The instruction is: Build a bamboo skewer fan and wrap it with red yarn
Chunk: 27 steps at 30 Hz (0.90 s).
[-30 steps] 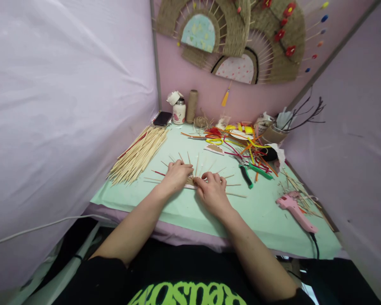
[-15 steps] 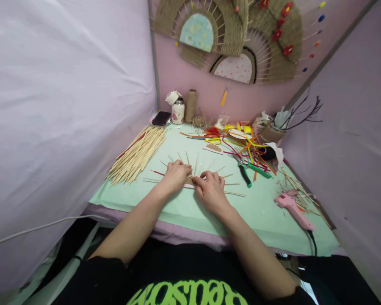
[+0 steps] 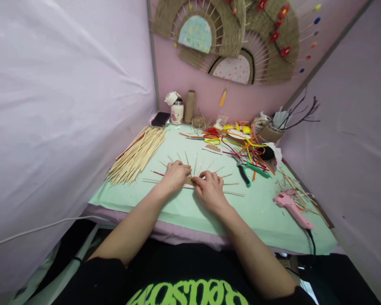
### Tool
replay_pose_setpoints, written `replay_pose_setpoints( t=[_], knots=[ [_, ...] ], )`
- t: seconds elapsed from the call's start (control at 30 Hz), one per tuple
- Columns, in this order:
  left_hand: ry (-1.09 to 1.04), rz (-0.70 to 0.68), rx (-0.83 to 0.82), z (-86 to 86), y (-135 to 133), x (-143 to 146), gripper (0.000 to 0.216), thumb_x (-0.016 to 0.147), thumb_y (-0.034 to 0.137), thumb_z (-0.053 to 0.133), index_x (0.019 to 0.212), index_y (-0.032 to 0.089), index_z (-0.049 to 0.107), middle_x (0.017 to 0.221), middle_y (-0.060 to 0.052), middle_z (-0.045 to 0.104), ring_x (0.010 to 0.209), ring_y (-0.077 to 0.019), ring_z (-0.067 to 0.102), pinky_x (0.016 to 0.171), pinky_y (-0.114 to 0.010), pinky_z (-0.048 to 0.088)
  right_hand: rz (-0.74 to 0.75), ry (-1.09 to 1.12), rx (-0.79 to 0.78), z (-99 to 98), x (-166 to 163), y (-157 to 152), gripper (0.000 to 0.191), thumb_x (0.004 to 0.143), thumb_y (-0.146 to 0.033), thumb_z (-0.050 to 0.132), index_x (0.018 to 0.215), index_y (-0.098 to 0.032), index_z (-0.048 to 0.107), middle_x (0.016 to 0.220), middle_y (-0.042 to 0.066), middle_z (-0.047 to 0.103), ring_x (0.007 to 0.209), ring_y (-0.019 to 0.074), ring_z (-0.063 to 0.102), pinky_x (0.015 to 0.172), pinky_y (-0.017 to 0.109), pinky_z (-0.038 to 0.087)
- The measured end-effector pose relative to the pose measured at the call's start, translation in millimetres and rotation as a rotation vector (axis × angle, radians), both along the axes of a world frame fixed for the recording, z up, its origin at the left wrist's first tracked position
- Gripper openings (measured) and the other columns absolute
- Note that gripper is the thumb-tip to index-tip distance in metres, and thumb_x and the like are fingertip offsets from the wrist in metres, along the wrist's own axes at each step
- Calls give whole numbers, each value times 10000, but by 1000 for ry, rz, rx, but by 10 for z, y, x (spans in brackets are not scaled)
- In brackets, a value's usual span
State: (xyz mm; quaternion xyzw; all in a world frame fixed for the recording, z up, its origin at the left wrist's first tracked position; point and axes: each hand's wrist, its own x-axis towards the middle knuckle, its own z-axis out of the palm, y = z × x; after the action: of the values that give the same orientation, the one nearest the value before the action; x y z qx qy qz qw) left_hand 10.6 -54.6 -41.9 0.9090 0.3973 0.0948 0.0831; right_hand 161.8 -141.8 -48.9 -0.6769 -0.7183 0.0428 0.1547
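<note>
Thin bamboo sticks (image 3: pixel 196 163) fan out on the table around a small brown cardboard half-circle (image 3: pixel 188 185) with a pale straight edge. My left hand (image 3: pixel 176 174) lies over the fan's left side, its fingers bent together and pressed down on the piece near its middle. Close beside it, my right hand (image 3: pixel 208 186) pinches at the cardboard with thumb and forefinger, the other fingers curled. The two hands' fingertips almost meet, and they hide most of the cardboard and the inner stick ends. One stick on the left has a red section.
A pile of bamboo sticks (image 3: pixel 138 156) lies at left. Pliers (image 3: pixel 244 174), scissors (image 3: pixel 212 140) and coloured stems are at back right. A pink glue gun (image 3: pixel 294 209) lies right, its cord over the front edge. A jar (image 3: pixel 177 112) and phone (image 3: pixel 160 119) stand behind.
Both hands stay in the same place on the cardboard and sticks. The whole view has shifted very slightly.
</note>
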Motion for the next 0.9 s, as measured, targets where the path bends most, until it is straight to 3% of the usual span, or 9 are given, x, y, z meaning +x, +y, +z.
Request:
replay_pose_setpoints(
  t=[0.9],
  knots=[
    [-1, 22, -41, 19, -4, 22, 143, 906, 226, 504, 870, 208, 641, 1021, -63, 691, 1045, -261, 487, 789, -385, 285, 9, 28, -21, 21, -20, -17, 327, 947, -271, 472, 1208, -309, 665, 1188, 81, 576, 1097, 249, 435, 927, 413, 266]
  ],
)
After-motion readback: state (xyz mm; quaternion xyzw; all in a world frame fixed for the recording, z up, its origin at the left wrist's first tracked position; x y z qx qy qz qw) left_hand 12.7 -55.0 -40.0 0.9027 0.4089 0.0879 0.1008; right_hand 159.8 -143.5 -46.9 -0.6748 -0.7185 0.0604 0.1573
